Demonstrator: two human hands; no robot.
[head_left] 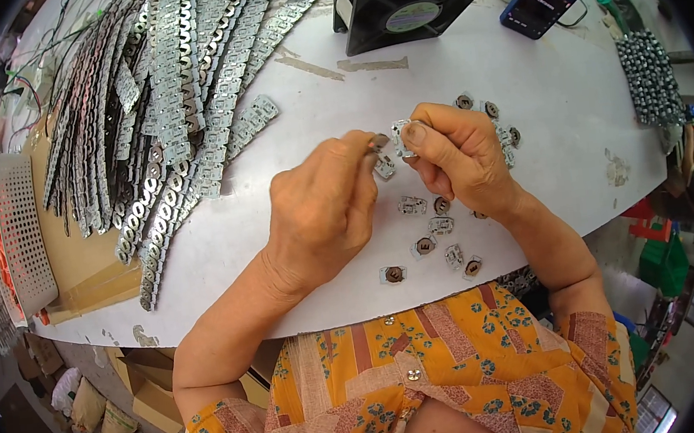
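While both hands work close together above a pale counter (566, 154), the right hand (468, 159) has its fingers closed on a small metal plate (400, 138), gripped by the thumb and curled forefinger. Just to the left of that plate, the left hand (316, 198) has its fingertips drawn together on a small dark piece (380, 141), whose exact shape is too small to tell.

Directly below the left fingertips, a loose plate (385, 167) lies on the counter. Nearer the body from the fingers, more small plates (441, 225) lie scattered, several bearing a round brown disc (424, 247). Others (490, 109) lie beyond and to the right of the right hand's fingers.

Well to the left of the fingers, many long metal strips (175, 83) overlap in a fanned heap, and past them stands a white perforated basket (31, 247). Ahead of the fingers, across the counter, sits a black square-framed fan (361, 15). To its right, a phone (536, 10) leans upright with its screen lit, and farther right from the fingers is a dark, beaded-looking bundle (649, 79).
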